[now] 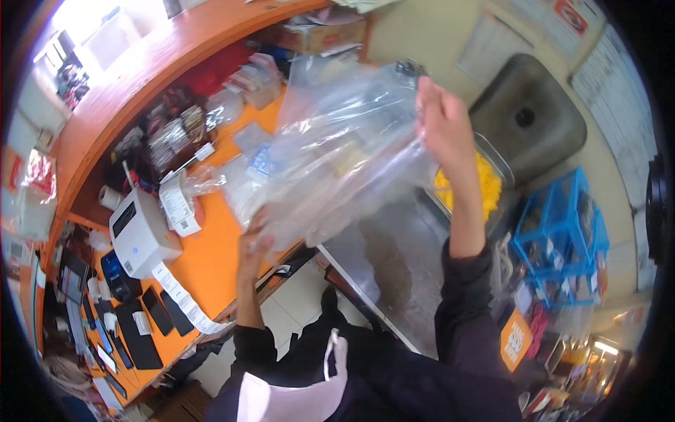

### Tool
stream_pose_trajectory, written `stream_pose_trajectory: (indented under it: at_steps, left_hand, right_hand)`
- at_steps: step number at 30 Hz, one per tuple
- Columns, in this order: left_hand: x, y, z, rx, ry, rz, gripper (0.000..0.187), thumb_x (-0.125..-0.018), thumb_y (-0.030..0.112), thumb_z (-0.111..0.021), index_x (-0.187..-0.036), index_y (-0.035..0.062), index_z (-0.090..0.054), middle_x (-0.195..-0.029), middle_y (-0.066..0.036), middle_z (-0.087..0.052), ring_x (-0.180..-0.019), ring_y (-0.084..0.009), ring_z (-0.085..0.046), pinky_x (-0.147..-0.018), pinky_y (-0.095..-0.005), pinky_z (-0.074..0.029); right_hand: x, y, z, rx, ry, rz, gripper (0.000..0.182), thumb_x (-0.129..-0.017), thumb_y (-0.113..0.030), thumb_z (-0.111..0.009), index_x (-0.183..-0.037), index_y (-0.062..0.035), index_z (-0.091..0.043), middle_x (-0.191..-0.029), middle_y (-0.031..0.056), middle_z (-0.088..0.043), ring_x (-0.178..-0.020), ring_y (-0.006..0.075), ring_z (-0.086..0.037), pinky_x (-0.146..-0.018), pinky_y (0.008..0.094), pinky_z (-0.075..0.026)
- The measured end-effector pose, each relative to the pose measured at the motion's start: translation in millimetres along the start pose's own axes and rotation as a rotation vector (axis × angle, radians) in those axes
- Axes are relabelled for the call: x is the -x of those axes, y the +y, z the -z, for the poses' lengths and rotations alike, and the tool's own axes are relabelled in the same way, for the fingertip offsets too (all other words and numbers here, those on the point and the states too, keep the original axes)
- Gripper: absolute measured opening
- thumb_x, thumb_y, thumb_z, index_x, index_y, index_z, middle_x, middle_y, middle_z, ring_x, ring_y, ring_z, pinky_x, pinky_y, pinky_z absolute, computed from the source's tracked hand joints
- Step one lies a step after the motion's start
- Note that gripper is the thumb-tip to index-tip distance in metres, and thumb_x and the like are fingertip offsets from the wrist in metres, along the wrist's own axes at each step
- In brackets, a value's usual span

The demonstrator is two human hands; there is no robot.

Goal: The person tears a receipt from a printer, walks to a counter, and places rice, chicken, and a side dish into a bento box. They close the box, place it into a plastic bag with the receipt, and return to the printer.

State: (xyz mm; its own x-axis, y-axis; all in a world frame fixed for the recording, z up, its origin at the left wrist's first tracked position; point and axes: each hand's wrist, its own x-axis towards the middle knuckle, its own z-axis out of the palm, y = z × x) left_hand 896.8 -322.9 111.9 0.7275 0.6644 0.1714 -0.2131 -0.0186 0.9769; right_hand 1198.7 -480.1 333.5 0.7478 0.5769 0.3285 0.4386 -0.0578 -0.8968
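1. clear plastic bag point(337, 155) is held up in the air between both hands, stretched at a slant over the gap between the orange worktop point(204, 260) and the steel worktop point(394, 260).
2. right hand point(444, 126) is raised, its grip closed on the bag's upper edge; the bag hangs down and to the left from there.
3. left hand point(254, 243) is lower, its grip pinching the bag's bottom corner, just above the orange worktop's front edge.
4. the orange worktop's edge runs diagonally below the left hand; open floor lies between the two worktops, under the bag.
5. left of the bag, a white label printer point(137, 232) stands on the orange worktop, with a strip of printed labels point(184, 301) trailing over the front edge; the print is too small to read.
6. dark phones point(158, 311) lie in a row near that edge.
7. behind the right forearm, a tray of yellow items point(485, 186) sits on the steel worktop.
8. blue crates point(562, 232) stand to the right, well apart from the bag.
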Motion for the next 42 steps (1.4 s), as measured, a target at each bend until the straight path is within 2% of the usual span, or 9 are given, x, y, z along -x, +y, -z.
stream_pose_trajectory:
  at_steps: [8, 10, 13, 17, 21, 25, 32, 36, 42]
  left_hand:
    - [-29, 8, -83, 1.401, -0.261, 0.138, 0.08, -0.089, 0.055, -0.059, -0.151, 0.0137, -0.028, -0.149, -0.026, -0.034, -0.135, -0.0434, -0.038, -0.11, -0.0597, -0.031]
    - [-12, -57, -120, 1.203, -0.634, 0.391, 0.068, -0.09, 0.038, -0.067, -0.145, 0.0082, -0.038, -0.144, -0.026, -0.04, -0.13, -0.0372, -0.046, -0.108, -0.0493, -0.039]
    - [30, -99, -168, 0.796, -0.567, 0.813, 0.052, -0.093, 0.021, -0.066, -0.137, 0.0014, -0.045, -0.132, -0.022, -0.053, -0.116, -0.0316, -0.059, -0.097, -0.0399, -0.05]
    - [75, -124, -190, 0.621, -0.437, 1.088, 0.038, -0.094, 0.015, -0.066, -0.125, -0.0038, -0.054, -0.118, -0.018, -0.063, -0.111, -0.0275, -0.062, -0.096, -0.038, -0.051]
    - [125, -103, -232, 0.396, -0.404, 1.0, 0.024, -0.088, 0.008, -0.072, -0.108, -0.002, -0.062, -0.102, -0.015, -0.067, -0.095, -0.0236, -0.067, -0.078, -0.0312, -0.055]
    - [149, -81, -281, 0.317, -0.591, 1.103, 0.012, -0.088, 0.008, -0.073, -0.09, 0.0053, -0.061, -0.069, 0.0, -0.058, -0.061, -0.0099, -0.058, -0.057, -0.0249, -0.049]
    - [148, -21, -322, 0.209, -1.017, 0.765, 0.044, -0.094, 0.048, -0.062, -0.109, 0.0077, -0.052, -0.099, 0.001, -0.055, -0.09, -0.0101, -0.056, -0.079, -0.0285, -0.046]
    - [163, -16, -311, 0.493, -1.103, 0.897, 0.041, -0.092, 0.024, -0.067, -0.119, 0.0097, -0.039, -0.114, -0.005, -0.052, -0.113, -0.0158, -0.053, -0.085, -0.0329, -0.05]
    - [125, -35, -282, -0.582, -0.7, -0.107, 0.033, -0.078, 0.012, -0.081, -0.077, 0.0059, -0.048, -0.073, 0.003, -0.046, -0.066, -0.0106, -0.044, -0.057, -0.026, -0.036]
  right_hand:
    - [200, 102, 127, -0.196, 0.319, -0.467, 0.026, -0.094, -0.035, -0.067, -0.09, -0.0092, -0.065, -0.067, -0.0084, -0.051, -0.056, 0.0012, -0.044, -0.045, 0.0199, -0.031]
    - [260, 142, 148, -0.181, 0.534, -0.514, 0.027, -0.092, -0.035, -0.069, -0.094, -0.0084, -0.067, -0.067, -0.0091, -0.052, -0.056, 0.0006, -0.044, -0.046, 0.0201, -0.032]
    - [348, 217, 186, 0.038, 0.662, -0.522, 0.03, -0.091, -0.035, -0.07, -0.099, -0.0061, -0.067, -0.067, -0.0041, -0.057, -0.053, 0.0085, -0.051, -0.047, 0.0247, -0.036]
    - [402, 209, 180, 1.293, 0.944, -0.58, 0.035, -0.088, -0.026, -0.067, -0.109, 0.0002, -0.059, -0.094, 0.0221, -0.059, -0.091, 0.0377, -0.055, -0.077, 0.0463, -0.043]
    - [436, 156, 101, 0.612, 0.38, -0.523, 0.036, -0.085, -0.023, -0.069, -0.111, -0.0002, -0.059, -0.1, 0.023, -0.063, -0.097, 0.0399, -0.061, -0.082, 0.0471, -0.048]
    - [425, 108, 41, 0.112, 0.531, -0.802, 0.022, -0.082, -0.015, -0.075, -0.089, 0.0, -0.06, -0.092, 0.0149, -0.067, -0.083, 0.0288, -0.066, -0.076, 0.0376, -0.051]
    - [440, 90, 109, -0.218, 0.614, -0.532, 0.025, -0.073, -0.003, -0.079, -0.09, -0.0021, -0.061, -0.082, 0.0074, -0.063, -0.075, 0.0148, -0.062, -0.072, 0.028, -0.049]
    - [446, 76, 128, 0.127, 0.679, -0.484, 0.014, -0.076, 0.0, -0.073, -0.086, -0.0025, -0.064, -0.078, 0.0079, -0.064, -0.071, 0.017, -0.063, -0.068, 0.0294, -0.05]
    - [517, 124, 202, 0.546, 0.958, -0.67, 0.006, -0.077, -0.002, -0.066, -0.083, -0.0044, -0.063, -0.073, 0.0139, -0.065, -0.067, 0.0286, -0.066, -0.06, 0.0375, -0.05]
